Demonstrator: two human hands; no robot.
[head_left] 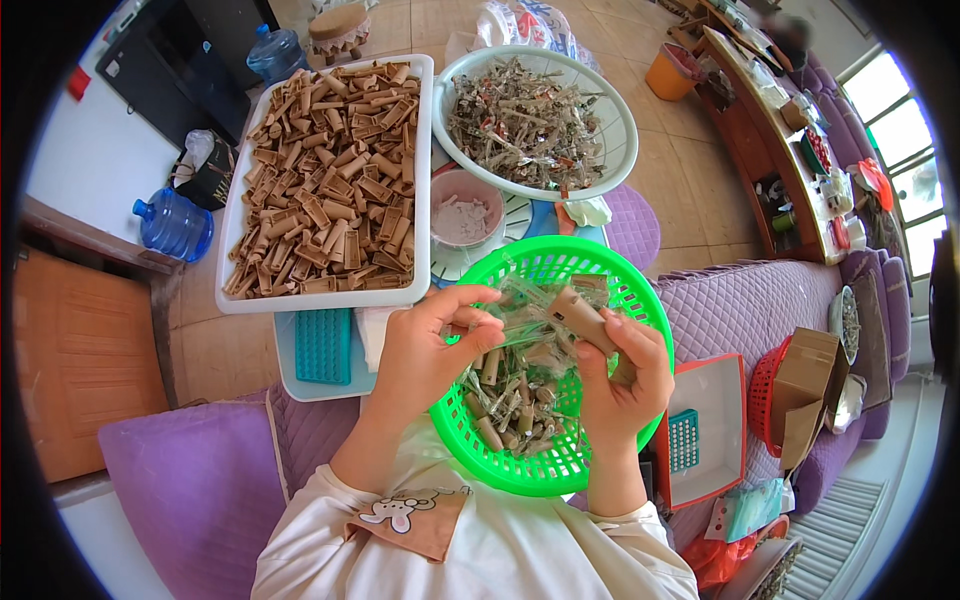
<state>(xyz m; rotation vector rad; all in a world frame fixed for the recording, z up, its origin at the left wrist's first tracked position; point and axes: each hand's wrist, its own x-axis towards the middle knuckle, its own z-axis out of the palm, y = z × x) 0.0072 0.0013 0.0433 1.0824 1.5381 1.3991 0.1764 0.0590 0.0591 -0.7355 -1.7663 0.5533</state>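
Above a bright green plastic basket (510,484), my right hand (630,375) grips a small brown tube (582,318) between thumb and fingers. Clear plastic film (522,308) stretches from that tube to my left hand (425,335), whose thumb and fingers pinch it. Inside the basket lie several small brown tubes in clear wrappers (515,405), in a loose heap. At the far left, a white tray (424,180) is full of loose brown half-round shells (330,190). Behind the basket, a pale colander (622,125) holds a pile of small clear-wrapped pieces (525,125).
Between tray and colander sits a pinkish bowl (465,215) of white bits. A teal moulded tray (323,345) lies left of my left arm. To the right are a red-rimmed white box (705,455), a cardboard box (808,385) and purple quilted seating (740,310).
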